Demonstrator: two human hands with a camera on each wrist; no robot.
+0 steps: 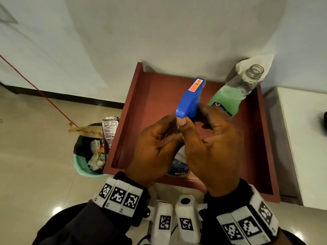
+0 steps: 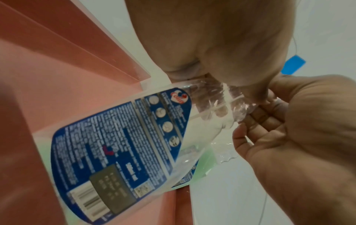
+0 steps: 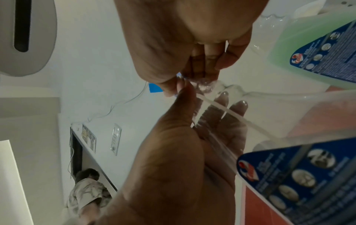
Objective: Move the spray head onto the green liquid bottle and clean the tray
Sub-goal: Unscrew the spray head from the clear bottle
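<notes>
Far to the left of the grip, on the floor, a green bin (image 1: 85, 167) holds wrappers and crumpled paper. Just beside it begins the red-brown tray (image 1: 123, 121), which spreads under and beyond both hands.

The left hand (image 1: 154, 147) curls round the neck of a clear, nearly empty bottle (image 2: 119, 144) with a blue label. The bottle hangs below the grip, its base close to the tray floor. In the left wrist view the fingers (image 2: 215, 106) show through the clear plastic.

Rising directly above the grip is the blue spray head (image 1: 189, 101), tilted, nozzle pointing away from the person. The right hand (image 1: 212, 147) pinches its collar where it meets the bottle neck, thumb (image 1: 184, 123) against the blue plastic. A thin dip tube (image 3: 231, 114) runs down inside the bottle.

Up and to the right of the grip stands the green liquid bottle (image 1: 233, 94), leaning, its neck open and capless. White tissue (image 1: 254, 62) lies behind it.

The spray head is probably light, rigid and smooth; its ribbed collar looks like the best place to hold and twist. The empty bottle probably dents easily, so its stiffer neck suits a firm hold. The dip tube looks flexible and may drip. The green bottle looks heavier and could tip.
</notes>
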